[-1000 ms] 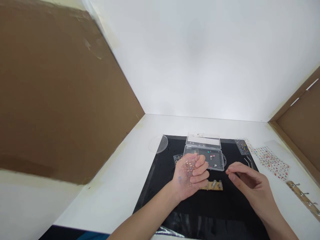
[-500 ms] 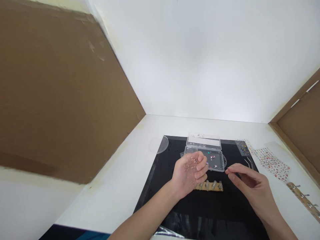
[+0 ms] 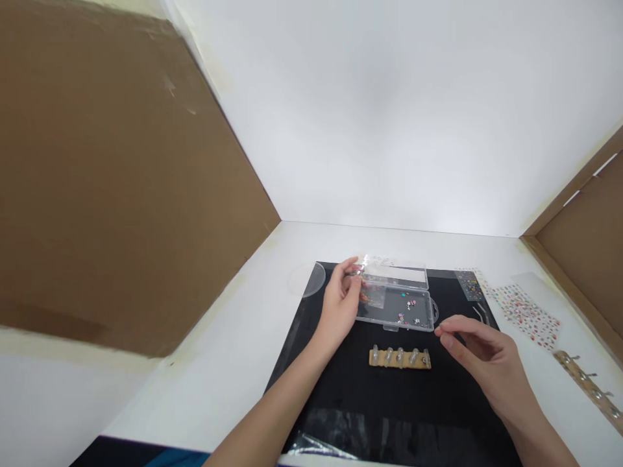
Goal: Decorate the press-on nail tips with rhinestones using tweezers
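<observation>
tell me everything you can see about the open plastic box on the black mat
The box looks like clear plastic, shallow and rectangular, lying open on the black mat. Its lid is folded back along the far side, with a white strip showing across it. A small tab sticks out at the front, a rounded tab on the right. Small coloured bits are scattered inside. The left hand holds clear film by its left part; whether either touches the box is unclear.

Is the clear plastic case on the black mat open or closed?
The case is open: its lid lies folded back, and small coloured bits show inside.
</observation>
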Motion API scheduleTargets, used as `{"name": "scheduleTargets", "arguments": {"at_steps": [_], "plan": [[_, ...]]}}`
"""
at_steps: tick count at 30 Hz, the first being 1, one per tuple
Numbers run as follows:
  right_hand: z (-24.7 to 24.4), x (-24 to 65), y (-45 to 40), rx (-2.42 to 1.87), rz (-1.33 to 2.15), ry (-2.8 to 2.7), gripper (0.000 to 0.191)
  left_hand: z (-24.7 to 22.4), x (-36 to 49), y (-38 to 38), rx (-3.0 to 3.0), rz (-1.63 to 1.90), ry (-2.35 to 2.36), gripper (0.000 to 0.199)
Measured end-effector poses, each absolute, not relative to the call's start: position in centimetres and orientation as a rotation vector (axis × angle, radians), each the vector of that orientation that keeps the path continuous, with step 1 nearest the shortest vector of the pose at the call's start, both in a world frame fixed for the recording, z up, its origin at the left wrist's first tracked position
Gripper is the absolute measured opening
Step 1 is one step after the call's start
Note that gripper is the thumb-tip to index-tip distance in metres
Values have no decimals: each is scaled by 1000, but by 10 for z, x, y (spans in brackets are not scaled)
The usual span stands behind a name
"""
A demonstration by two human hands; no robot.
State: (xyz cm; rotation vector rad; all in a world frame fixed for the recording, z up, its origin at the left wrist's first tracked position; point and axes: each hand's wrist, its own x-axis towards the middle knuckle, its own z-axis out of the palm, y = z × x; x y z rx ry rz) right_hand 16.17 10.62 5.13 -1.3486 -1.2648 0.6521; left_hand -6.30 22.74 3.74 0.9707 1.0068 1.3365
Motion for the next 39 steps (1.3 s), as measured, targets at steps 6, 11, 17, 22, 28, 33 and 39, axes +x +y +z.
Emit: {"name": "scheduleTargets", "arguments": {"at_steps": [6, 11, 17, 22, 28, 33, 39], "plan": [[51, 161, 105, -1368, 734, -1282, 24, 19, -89, 245, 1721, 1228, 1446, 51], [55, 160, 106, -1382, 779, -1334, 23, 17, -99, 246, 2044, 1086, 1636, 45], [61, 158, 110, -1427, 628, -1503, 30, 41, -84, 225, 2177, 1204, 1446, 35], [52, 154, 110, -1446, 358, -1600, 41, 71, -67, 191, 1804, 730, 634, 25], [52, 152, 109, -1422, 283, -1722, 40, 69, -55, 179, 1519, 612, 554, 18], [56, 152, 110, -1401, 180, -1781, 36, 64, -49, 181, 1270, 612, 653, 28], [61, 152, 111, -1373, 127, -1800, 27, 64, -45, 180, 733, 594, 629, 47]]}}
